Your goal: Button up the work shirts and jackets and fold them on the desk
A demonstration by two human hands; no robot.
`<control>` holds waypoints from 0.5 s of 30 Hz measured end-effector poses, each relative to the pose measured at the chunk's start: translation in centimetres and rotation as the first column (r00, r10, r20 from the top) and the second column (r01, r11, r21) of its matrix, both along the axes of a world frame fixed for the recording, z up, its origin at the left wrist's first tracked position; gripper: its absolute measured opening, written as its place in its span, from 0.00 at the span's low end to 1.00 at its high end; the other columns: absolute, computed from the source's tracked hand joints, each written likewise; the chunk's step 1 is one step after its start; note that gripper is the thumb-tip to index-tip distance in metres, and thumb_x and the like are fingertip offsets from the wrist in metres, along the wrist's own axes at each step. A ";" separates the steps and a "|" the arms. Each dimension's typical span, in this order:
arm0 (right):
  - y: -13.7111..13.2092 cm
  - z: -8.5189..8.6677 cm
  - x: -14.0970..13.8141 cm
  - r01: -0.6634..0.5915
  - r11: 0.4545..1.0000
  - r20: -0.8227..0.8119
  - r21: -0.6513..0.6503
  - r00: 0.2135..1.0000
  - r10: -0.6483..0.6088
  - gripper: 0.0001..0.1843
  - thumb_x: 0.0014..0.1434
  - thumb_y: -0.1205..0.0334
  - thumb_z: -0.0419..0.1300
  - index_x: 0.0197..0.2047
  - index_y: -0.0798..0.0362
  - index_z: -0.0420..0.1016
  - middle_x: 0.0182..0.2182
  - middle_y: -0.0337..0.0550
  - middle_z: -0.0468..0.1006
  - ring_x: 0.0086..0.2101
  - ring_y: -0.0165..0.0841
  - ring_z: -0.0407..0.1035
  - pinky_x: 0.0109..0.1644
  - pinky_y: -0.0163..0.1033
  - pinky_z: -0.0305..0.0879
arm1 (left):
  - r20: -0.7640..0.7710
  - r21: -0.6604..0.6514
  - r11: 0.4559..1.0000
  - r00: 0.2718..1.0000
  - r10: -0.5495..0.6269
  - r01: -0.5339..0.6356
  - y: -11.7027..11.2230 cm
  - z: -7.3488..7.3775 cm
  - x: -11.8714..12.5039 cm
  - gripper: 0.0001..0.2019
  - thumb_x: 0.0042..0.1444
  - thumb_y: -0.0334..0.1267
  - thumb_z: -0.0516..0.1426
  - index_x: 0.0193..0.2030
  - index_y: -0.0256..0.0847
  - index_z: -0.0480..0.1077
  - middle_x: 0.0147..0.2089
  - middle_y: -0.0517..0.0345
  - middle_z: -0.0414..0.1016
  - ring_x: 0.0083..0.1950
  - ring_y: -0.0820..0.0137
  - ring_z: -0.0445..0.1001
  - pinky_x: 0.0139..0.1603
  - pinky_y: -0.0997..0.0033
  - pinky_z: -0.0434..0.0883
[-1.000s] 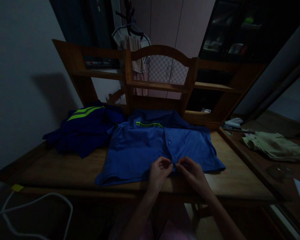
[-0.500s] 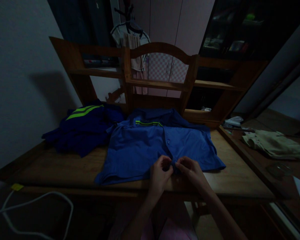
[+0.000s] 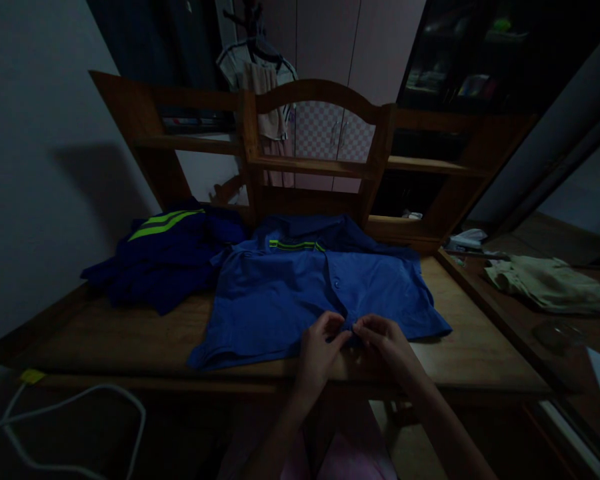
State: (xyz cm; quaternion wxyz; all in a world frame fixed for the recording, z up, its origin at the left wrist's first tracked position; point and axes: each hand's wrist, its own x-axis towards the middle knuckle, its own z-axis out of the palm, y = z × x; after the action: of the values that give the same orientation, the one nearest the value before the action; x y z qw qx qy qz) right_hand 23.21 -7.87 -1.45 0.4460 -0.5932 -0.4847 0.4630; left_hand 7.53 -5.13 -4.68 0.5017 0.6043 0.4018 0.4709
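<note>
A blue work shirt lies spread on the wooden desk, its hem towards me and a yellow-green stripe showing near its far side. One button shows on its front placket, above my hands. My left hand pinches the placket at the hem with thumb and fingers. Close beside it, my right hand pinches the edge of the same placket. The fingertips of both hands nearly meet there, and what lies between them is too small and dark to make out clearly.
A crumpled dark-blue garment with yellow-green stripes lies on the left of the desk. Behind stands a wooden shelf back. To the right are folded pale cloth and a glass dish. A white cable hangs at lower left.
Both hands stay at the hem of the shirt with only small finger movements. The left fingers have come slightly closer to the right ones. The view has shifted a little.
</note>
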 end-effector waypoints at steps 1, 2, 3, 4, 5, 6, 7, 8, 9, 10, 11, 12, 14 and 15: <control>-0.1 -0.1 0.0 -0.005 1.000 -0.006 -0.006 1.000 0.005 0.16 0.49 0.50 0.64 0.29 0.56 0.72 0.21 0.35 0.66 0.23 0.26 0.59 0.28 0.32 0.53 | 0.005 0.008 1.000 1.000 -0.012 0.012 0.0 0.0 0.0 0.08 0.50 0.35 0.61 0.37 0.40 0.69 0.37 0.58 0.75 0.41 0.69 0.75 0.43 0.72 0.70; -0.2 -0.1 0.0 -0.017 1.000 -0.013 -0.014 1.000 0.016 0.17 0.50 0.49 0.64 0.29 0.56 0.72 0.20 0.35 0.65 0.23 0.26 0.59 0.27 0.32 0.53 | 0.007 0.017 1.000 1.000 -0.022 0.022 0.0 0.0 0.0 0.08 0.50 0.36 0.61 0.37 0.40 0.69 0.37 0.58 0.75 0.41 0.69 0.75 0.43 0.72 0.71; -0.3 -0.2 -0.1 -0.024 1.000 -0.015 -0.016 1.000 0.023 0.18 0.50 0.48 0.63 0.29 0.56 0.72 0.19 0.35 0.65 0.22 0.26 0.59 0.27 0.33 0.53 | 0.003 0.028 0.999 1.000 -0.031 0.031 0.0 0.0 0.1 0.08 0.50 0.36 0.61 0.37 0.41 0.69 0.37 0.59 0.75 0.41 0.69 0.75 0.43 0.72 0.71; -0.5 -0.3 -0.2 -0.016 1.000 -0.007 -0.001 1.000 0.016 0.18 0.51 0.47 0.62 0.29 0.56 0.71 0.19 0.35 0.65 0.22 0.27 0.59 0.27 0.33 0.54 | -0.012 0.042 0.999 0.999 -0.035 0.035 -0.1 0.1 0.3 0.08 0.51 0.36 0.61 0.38 0.41 0.69 0.37 0.59 0.75 0.41 0.69 0.75 0.43 0.72 0.71; -0.6 -0.2 -0.4 0.012 0.999 0.014 0.036 1.000 -0.012 0.19 0.52 0.47 0.62 0.30 0.56 0.71 0.21 0.36 0.67 0.23 0.27 0.61 0.28 0.33 0.56 | -0.043 0.064 0.997 0.999 -0.030 0.033 -0.3 0.1 0.4 0.07 0.52 0.36 0.60 0.38 0.41 0.69 0.38 0.59 0.75 0.41 0.70 0.75 0.43 0.72 0.71; -0.7 -0.1 -0.5 0.054 0.994 0.046 0.093 0.997 -0.058 0.18 0.52 0.46 0.61 0.33 0.55 0.71 0.24 0.38 0.69 0.24 0.28 0.63 0.29 0.33 0.58 | -0.090 0.100 0.995 0.996 -0.007 0.016 -0.6 0.2 0.5 0.06 0.53 0.35 0.59 0.39 0.42 0.69 0.38 0.59 0.75 0.42 0.70 0.74 0.44 0.72 0.71; -0.9 0.1 -0.4 0.102 0.981 0.085 0.163 0.990 -0.117 0.19 0.53 0.46 0.60 0.37 0.54 0.70 0.29 0.40 0.72 0.27 0.30 0.66 0.30 0.34 0.61 | -0.147 0.155 0.988 0.988 0.037 -0.014 -0.9 0.3 0.4 0.06 0.55 0.33 0.57 0.40 0.42 0.69 0.40 0.58 0.75 0.43 0.70 0.74 0.45 0.71 0.70; -1.0 0.4 -0.1 0.150 0.960 0.127 0.237 0.975 -0.184 0.19 0.54 0.47 0.60 0.41 0.53 0.68 0.35 0.43 0.74 0.30 0.31 0.68 0.32 0.35 0.63 | -0.205 0.228 0.972 0.974 0.100 -0.052 -1.3 0.5 0.1 0.07 0.57 0.32 0.55 0.42 0.43 0.69 0.42 0.58 0.74 0.45 0.70 0.73 0.47 0.70 0.70; -1.2 0.8 0.5 0.193 0.932 0.177 0.308 0.950 -0.256 0.20 0.55 0.47 0.59 0.45 0.51 0.66 0.39 0.45 0.73 0.33 0.33 0.69 0.34 0.36 0.65 | -0.257 0.313 0.945 0.949 0.180 -0.095 -1.6 0.7 -0.6 0.09 0.58 0.31 0.53 0.45 0.43 0.69 0.44 0.57 0.73 0.47 0.69 0.72 0.50 0.69 0.69; -1.5 1.2 1.5 0.228 0.900 0.236 0.371 0.914 -0.329 0.20 0.56 0.48 0.58 0.47 0.50 0.65 0.43 0.46 0.73 0.36 0.34 0.70 0.37 0.38 0.66 | -0.298 0.401 0.905 0.914 0.275 -0.142 -1.9 0.9 -1.6 0.11 0.59 0.30 0.51 0.47 0.44 0.69 0.47 0.55 0.72 0.50 0.69 0.71 0.53 0.67 0.67; -1.8 1.7 2.8 0.263 0.864 0.302 0.428 0.860 -0.412 0.20 0.57 0.48 0.56 0.48 0.50 0.64 0.44 0.47 0.72 0.38 0.35 0.70 0.39 0.39 0.67 | -0.328 0.480 0.856 0.865 0.379 -0.193 -2.1 1.2 -3.1 0.13 0.60 0.31 0.51 0.49 0.45 0.68 0.50 0.54 0.70 0.53 0.68 0.69 0.56 0.66 0.65; -2.2 2.0 4.5 0.298 0.824 0.374 0.481 0.781 -0.501 0.19 0.58 0.48 0.55 0.48 0.50 0.64 0.45 0.48 0.72 0.39 0.36 0.70 0.41 0.41 0.67 | -0.350 0.541 0.803 0.803 0.483 -0.248 -2.2 1.4 -5.0 0.13 0.60 0.32 0.51 0.51 0.45 0.68 0.53 0.53 0.68 0.55 0.66 0.67 0.58 0.64 0.63; -3.1 2.1 8.6 0.367 0.741 0.506 0.563 0.556 -0.660 0.21 0.58 0.47 0.53 0.49 0.51 0.65 0.47 0.53 0.71 0.42 0.41 0.69 0.44 0.46 0.65 | -0.392 0.609 0.689 0.605 0.693 -0.393 -1.9 1.9 -9.5 0.14 0.58 0.38 0.54 0.51 0.43 0.68 0.56 0.50 0.64 0.59 0.60 0.63 0.62 0.57 0.59; -3.5 1.9 10.6 0.385 0.734 0.586 0.559 0.442 -0.679 0.23 0.58 0.47 0.53 0.51 0.52 0.64 0.48 0.57 0.70 0.44 0.44 0.68 0.45 0.48 0.64 | -0.427 0.610 0.648 0.501 0.753 -0.455 -1.6 2.1 -11.9 0.17 0.57 0.42 0.55 0.52 0.41 0.67 0.58 0.47 0.63 0.61 0.56 0.60 0.62 0.53 0.57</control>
State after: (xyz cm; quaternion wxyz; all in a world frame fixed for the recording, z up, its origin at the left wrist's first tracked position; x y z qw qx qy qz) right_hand 33.84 -11.38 0.41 0.4188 -0.7645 -0.4814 -0.0919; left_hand -4.35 -6.71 -2.61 -0.0175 0.6333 0.6273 0.4529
